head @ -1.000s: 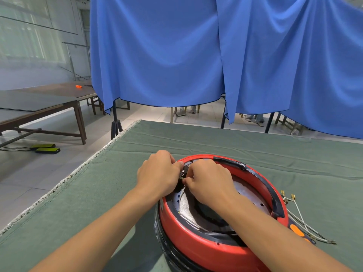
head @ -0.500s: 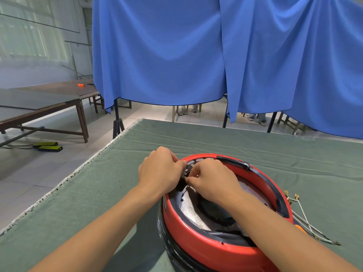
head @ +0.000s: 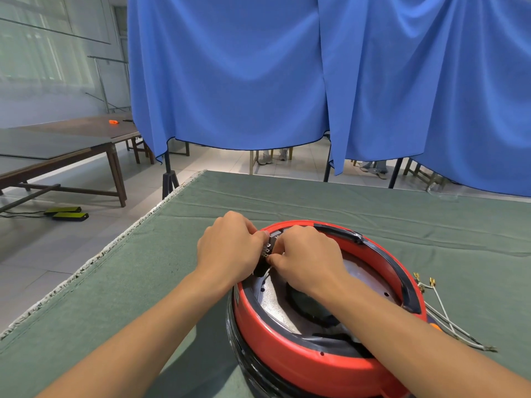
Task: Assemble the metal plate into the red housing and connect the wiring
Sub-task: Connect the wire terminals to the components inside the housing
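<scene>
Looks like a workshop or training hall, not a home. Green felt-covered bench [head: 143, 282], blue curtain [head: 230, 81] on stands as a divider, long bare wooden tables [head: 71, 142] on a tiled floor, big windows [head: 43, 53], yellow-and-black foot pedals [head: 67, 213] cabled on the ground.

A green cloth [head: 316, 202] covers the table. Blue curtains [head: 287, 73] hang at the far side. Far left stands a wooden bench [head: 66, 145] bearing an orange item [head: 113, 121]; two yellow-black pedals [head: 67, 213] lie on the floor.
</scene>
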Demonstrator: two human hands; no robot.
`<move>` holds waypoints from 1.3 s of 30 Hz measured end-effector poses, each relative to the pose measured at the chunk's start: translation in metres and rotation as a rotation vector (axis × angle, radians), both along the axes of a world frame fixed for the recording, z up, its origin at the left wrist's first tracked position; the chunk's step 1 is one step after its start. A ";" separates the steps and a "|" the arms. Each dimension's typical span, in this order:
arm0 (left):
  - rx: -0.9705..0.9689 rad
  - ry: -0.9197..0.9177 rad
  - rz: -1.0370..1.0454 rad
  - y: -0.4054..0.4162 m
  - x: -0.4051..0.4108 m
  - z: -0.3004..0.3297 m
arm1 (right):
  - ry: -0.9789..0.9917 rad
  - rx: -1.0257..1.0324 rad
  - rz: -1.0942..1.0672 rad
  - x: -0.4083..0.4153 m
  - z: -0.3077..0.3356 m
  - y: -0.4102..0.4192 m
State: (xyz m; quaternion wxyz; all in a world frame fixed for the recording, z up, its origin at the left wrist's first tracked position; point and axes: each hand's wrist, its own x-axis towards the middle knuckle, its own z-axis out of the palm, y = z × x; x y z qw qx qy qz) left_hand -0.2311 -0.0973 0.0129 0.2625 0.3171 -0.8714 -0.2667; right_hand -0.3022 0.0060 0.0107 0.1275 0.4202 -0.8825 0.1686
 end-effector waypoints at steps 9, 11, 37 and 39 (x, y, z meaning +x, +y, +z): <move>-0.009 0.013 0.008 -0.001 -0.001 -0.001 | 0.057 0.001 0.010 0.001 0.000 -0.001; -0.014 0.012 0.006 -0.001 -0.001 -0.001 | 0.072 0.005 0.026 0.002 -0.001 -0.001; -0.032 0.020 -0.022 -0.002 -0.001 -0.001 | 0.070 0.003 0.030 -0.002 -0.002 0.000; -0.033 0.020 -0.026 -0.002 -0.001 -0.001 | 0.057 -0.008 0.019 -0.002 -0.001 -0.001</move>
